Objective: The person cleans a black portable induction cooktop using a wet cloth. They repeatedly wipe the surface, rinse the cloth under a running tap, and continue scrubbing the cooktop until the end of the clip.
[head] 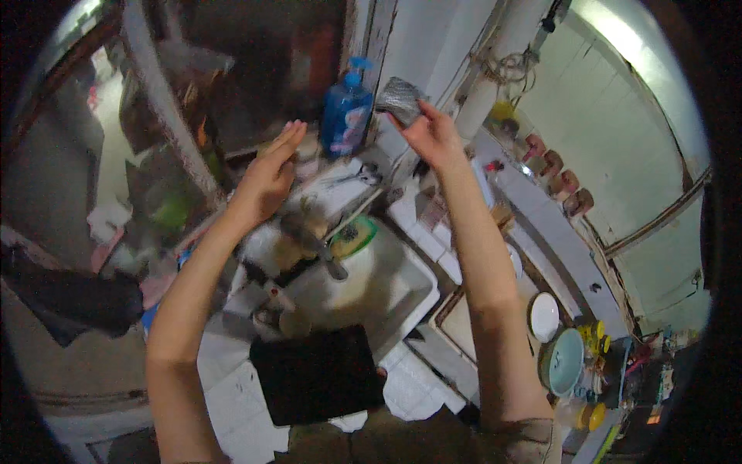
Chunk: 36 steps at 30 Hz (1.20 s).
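Note:
My right hand [435, 130] holds up a crumpled grey, silvery scouring pad or cloth [401, 98], pinched between thumb and fingers. To its left stands a blue pump bottle [346, 116] with a blue pump head. My left hand [269, 174] is raised left of the bottle, fingers extended, and nothing shows in it. Below both hands lies a pale sink [400, 290] with a faucet [330, 264] over it. A green-rimmed strainer or dish [355, 236] rests at the sink's far side.
A black rectangular thing [316, 374] covers the near side of the sink. On the right are a white bowl [544, 316], a pale green basin [565, 362] and yellow-lidded jars [592, 416]. Dark cloth [75, 301] hangs at the left.

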Motion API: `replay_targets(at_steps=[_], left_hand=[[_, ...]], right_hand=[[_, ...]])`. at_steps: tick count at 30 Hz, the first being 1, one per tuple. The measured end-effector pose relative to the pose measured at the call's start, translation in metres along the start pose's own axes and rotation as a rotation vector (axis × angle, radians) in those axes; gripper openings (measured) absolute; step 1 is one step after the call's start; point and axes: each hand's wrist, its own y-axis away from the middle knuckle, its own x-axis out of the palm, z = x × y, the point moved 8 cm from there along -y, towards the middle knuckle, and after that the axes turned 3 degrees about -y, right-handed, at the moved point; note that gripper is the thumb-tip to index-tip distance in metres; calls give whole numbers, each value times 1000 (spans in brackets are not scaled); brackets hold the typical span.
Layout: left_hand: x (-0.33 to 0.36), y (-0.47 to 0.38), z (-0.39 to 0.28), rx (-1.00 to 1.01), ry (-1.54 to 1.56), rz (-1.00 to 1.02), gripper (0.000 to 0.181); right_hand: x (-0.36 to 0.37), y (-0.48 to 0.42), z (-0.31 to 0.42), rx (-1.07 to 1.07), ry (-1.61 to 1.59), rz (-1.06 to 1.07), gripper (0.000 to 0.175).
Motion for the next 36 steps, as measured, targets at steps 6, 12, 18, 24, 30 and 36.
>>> replay_targets(at_steps=[6,12,18,24,30,36], left_hand=[[-25,214,-25,-177,-61,-28,51],[17,445,21,-636,135,-142,21],[113,626,96,-1066,172,-84,45],[157,661,103,-1133,605,100,47],[196,733,111,-1407,842,349,58],[197,720,59,-1321,836,401,66]], right_hand=[[-88,194,-84,140,143,-131,36],[-241,417,-251,329,8,-650,36],[-254,494,-385,366,-55,-762,38],[-231,509,-418,289,187,-868,31],[-219,520,-445,307,402,-871,24],[-208,529,-443,-29,1036,-742,25]])
